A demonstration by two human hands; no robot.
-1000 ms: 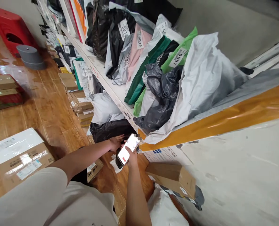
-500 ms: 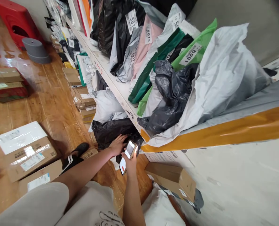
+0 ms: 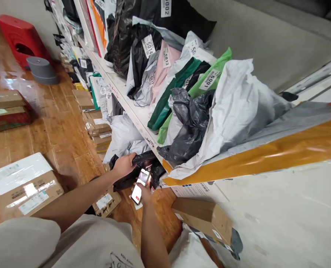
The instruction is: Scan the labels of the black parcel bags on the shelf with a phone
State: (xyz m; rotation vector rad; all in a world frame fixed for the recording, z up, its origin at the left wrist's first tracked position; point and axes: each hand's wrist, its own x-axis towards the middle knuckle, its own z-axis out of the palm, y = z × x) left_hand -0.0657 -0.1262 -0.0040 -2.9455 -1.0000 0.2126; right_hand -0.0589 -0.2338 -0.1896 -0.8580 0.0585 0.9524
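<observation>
Here the left hand (image 3: 123, 165) has its fingers closed over the top edge of a black plastic mailer bag (image 3: 139, 169), which lies on the wooden floor (image 3: 56, 134) under the white shelf (image 3: 132, 109), near the middle of the view. The right hand (image 3: 144, 188) is wrapped round a smartphone (image 3: 140, 186), its lit screen facing up and its top end close over the bag. Judging by that, the bag is gripped and under the phone, but it has not been lifted out or set on the shelf; whether the phone has read a label cannot be told. The bag is thin, glossy and heavily crumpled, with soft folds. Just left of it slumps a pale grey poly mailer (image 3: 123, 130), smooth and pillowy. On the shelf lean more soft mailers, among them a light green one (image 3: 210, 70) with a numbered white tag and a wrinkled dark grey one (image 3: 190, 123). To the right, on the floor, lies a flat cardboard box (image 3: 201, 217), stiff and square-edged.
</observation>
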